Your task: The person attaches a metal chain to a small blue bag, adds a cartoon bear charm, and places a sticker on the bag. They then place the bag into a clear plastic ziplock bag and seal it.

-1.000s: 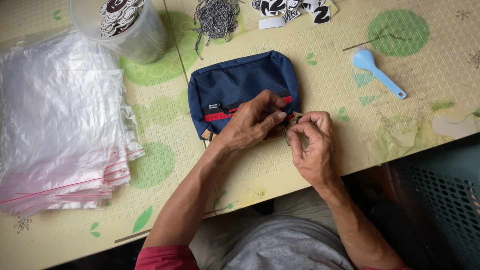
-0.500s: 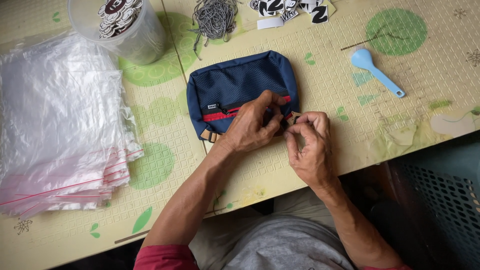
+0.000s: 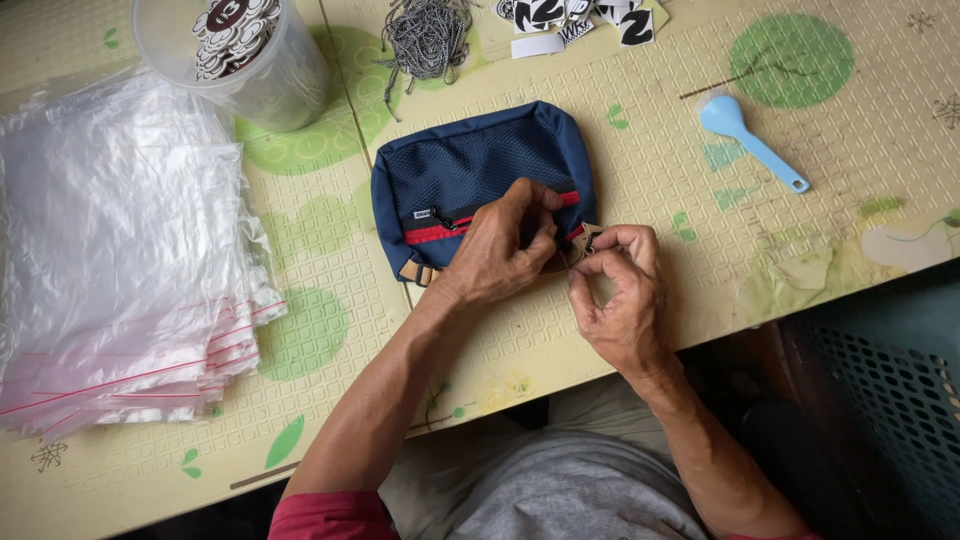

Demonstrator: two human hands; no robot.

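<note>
A small navy blue pouch (image 3: 470, 165) with a mesh front and a red zipper lies flat on the table. My left hand (image 3: 505, 250) rests on its lower right part, fingers curled and pressing down near the zipper. My right hand (image 3: 615, 290) pinches a small tan tab (image 3: 583, 240) at the pouch's right corner between thumb and fingertips. The two hands almost touch there. A second tan tab (image 3: 418, 272) sticks out at the pouch's lower left.
A stack of clear zip bags (image 3: 120, 250) lies at the left. At the back stand a clear tub of stickers (image 3: 240, 50), a heap of ball chains (image 3: 425, 35) and loose stickers (image 3: 580, 18). A blue spoon (image 3: 750, 140) lies right. A green crate (image 3: 880, 400) sits below.
Both hands stay at the pouch's right corner. The fingers have shifted slightly on the tab and zipper; the pouch has barely moved.
</note>
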